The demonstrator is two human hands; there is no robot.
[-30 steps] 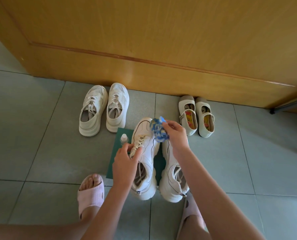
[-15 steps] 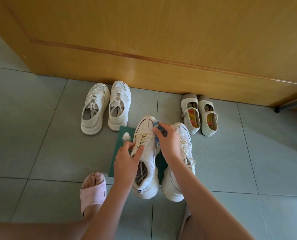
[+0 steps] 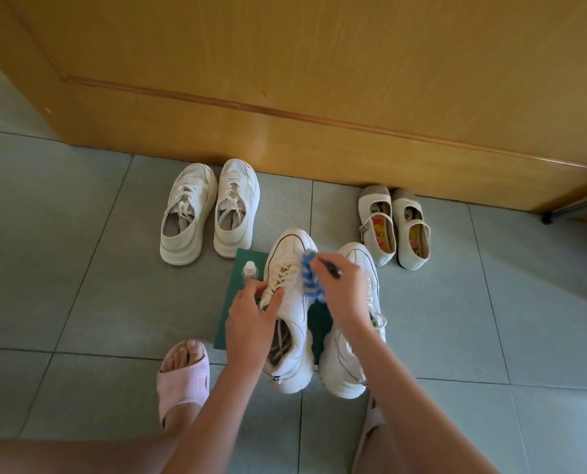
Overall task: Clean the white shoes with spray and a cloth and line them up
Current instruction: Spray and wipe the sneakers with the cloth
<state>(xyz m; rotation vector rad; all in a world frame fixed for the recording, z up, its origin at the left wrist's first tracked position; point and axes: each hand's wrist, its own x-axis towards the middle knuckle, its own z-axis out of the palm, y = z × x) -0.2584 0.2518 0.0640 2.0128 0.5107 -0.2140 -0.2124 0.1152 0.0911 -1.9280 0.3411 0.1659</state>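
Left hand (image 3: pixel 251 319) fingers pinch the sneaker (image 3: pixel 290 309) laces; right hand (image 3: pixel 345 292) grips a cloth (image 3: pixel 310 277), apparently against its upper.

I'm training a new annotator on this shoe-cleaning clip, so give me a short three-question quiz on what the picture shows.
1. True or false: the spray bottle stands on the green mat.
2. Which hand holds the blue cloth? A) left B) right
3. Fill in: the left hand pinches the sneaker by its ____.
Key: 1 true; 2 B, the right hand; 3 laces.
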